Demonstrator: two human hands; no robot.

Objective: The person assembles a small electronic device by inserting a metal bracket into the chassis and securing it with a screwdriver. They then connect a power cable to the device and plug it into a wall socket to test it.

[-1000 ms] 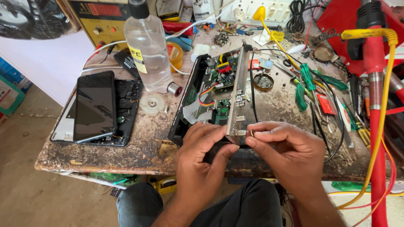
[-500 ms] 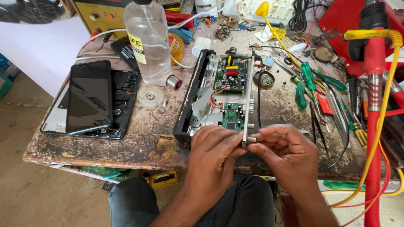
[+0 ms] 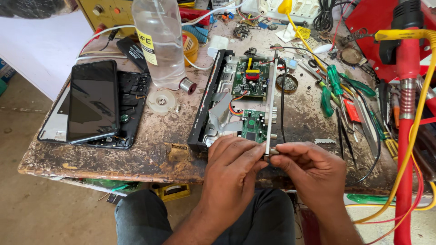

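Pinching a connector on the opened receiver box [image 3: 236,102] at the bench's [image 3: 136,156] near edge, left hand [image 3: 234,174] and right hand [image 3: 313,174] worked it; steady fingertip turning seemed needed.

Bright, even daylight; sharp focus

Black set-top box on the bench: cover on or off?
Off. The black set-top box chassis lies open on top, with its green circuit boards and ribbon cable exposed. Both hands, left hand and right hand, pinch its near rear-panel corner.
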